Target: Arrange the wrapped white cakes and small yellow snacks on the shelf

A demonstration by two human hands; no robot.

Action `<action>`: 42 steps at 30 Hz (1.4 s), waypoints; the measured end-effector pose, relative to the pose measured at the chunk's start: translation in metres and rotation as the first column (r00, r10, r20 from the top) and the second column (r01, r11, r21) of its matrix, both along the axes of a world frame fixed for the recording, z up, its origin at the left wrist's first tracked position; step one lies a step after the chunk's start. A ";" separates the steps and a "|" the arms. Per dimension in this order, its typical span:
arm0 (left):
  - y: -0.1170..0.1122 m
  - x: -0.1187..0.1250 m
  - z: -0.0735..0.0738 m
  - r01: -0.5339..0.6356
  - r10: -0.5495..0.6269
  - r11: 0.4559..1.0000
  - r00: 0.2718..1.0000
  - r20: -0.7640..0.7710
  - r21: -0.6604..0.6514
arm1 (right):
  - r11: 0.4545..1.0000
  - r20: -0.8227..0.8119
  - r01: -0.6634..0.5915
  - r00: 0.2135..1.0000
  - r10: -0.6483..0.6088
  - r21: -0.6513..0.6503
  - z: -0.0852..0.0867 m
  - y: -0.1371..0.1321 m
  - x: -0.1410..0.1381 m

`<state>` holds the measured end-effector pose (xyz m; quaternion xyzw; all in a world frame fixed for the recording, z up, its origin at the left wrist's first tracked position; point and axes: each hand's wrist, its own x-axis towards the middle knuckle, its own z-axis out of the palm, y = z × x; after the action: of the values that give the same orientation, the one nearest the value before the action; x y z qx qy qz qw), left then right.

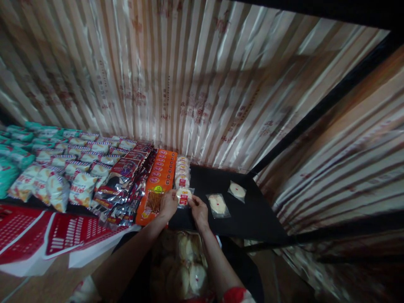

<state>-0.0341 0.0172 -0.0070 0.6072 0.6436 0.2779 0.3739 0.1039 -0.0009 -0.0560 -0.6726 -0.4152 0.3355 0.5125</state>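
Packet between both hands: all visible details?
The packet is a clear wrapper, seemingly plastic, around something pale and round, with red and yellow print facing the camera. Left hand and right hand hold its opposite edges. It's at the near end of a row of similar packets; whether it touches the shelf is unclear.

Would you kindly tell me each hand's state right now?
Left hand: holding a wrapped snack by its left edge.
Right hand: holding the same snack's right edge.

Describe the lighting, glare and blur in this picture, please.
Head view: dim overall, with the packs below the black shelf in shadow; head view: bright sheen streaks the pleated sheeting, blurrier toward the right edge; head view: the packet between left hand and right hand shows soft print.
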 end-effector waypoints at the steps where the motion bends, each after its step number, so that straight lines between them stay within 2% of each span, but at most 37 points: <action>1: 0.001 0.000 -0.001 0.004 -0.004 1.000 1.000 -0.018 0.025 | 1.000 0.026 0.001 1.000 -0.001 -0.002 0.001 0.002 0.000; 5: 0.007 0.003 -0.004 0.010 -0.001 0.996 0.995 -0.096 0.090 | 1.000 0.109 0.018 0.994 -0.017 -0.010 -0.001 0.009 0.000; 12: 0.011 0.008 0.000 -0.025 0.035 0.997 0.989 -0.140 0.079 | 0.999 0.231 0.018 0.973 -0.009 -0.038 -0.002 0.022 -0.001; 16: 0.015 0.009 0.003 -0.007 0.023 0.994 0.987 -0.156 0.106 | 0.997 0.305 0.045 0.952 -0.022 -0.067 0.001 0.028 -0.003; 22: 0.022 0.009 0.003 0.022 0.001 0.994 0.979 -0.202 0.111 | 0.995 0.346 0.055 0.938 -0.024 -0.080 0.001 0.034 -0.004; 32: 0.027 0.009 -0.003 0.014 0.012 0.991 0.982 -0.191 0.134 | 0.984 0.400 0.056 0.916 0.016 -0.167 0.005 0.039 -0.004; 39: 0.029 0.010 -0.001 0.029 -0.002 0.993 0.971 -0.240 0.112 | 0.981 0.562 0.097 0.827 0.016 -0.170 0.012 0.037 -0.008; 42: 0.029 0.010 -0.003 0.024 0.002 0.994 0.971 -0.240 0.108 | 0.981 0.563 0.093 0.826 0.021 -0.173 0.013 0.036 -0.010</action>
<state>-0.0241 0.0464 -0.0099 0.6595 0.6645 0.2354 0.2609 0.0941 0.0355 -0.0429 -0.7957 -0.5003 0.1513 0.3061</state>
